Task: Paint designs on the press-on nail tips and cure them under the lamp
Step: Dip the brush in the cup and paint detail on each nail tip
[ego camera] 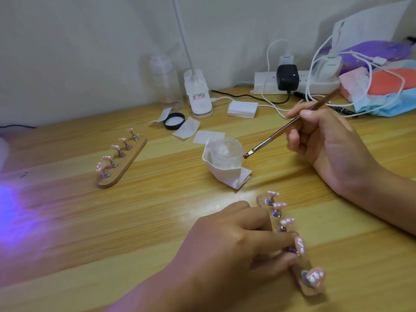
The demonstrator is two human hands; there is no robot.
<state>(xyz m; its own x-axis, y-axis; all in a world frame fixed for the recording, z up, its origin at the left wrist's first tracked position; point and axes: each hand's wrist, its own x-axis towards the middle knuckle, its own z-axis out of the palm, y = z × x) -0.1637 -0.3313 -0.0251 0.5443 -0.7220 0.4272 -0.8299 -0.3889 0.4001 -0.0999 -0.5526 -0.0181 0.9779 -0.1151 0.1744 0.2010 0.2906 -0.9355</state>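
Right hand (326, 140) grips brush (290, 124); left hand (236, 239) pinches nail holder (302, 265); tissue-wrapped jar (227, 152) beside brush tip.

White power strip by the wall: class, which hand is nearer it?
Right. The right hand, gripping a brown brush, hovers in front of the white power strip; the left hand holds a wooden nail stand much farther away.
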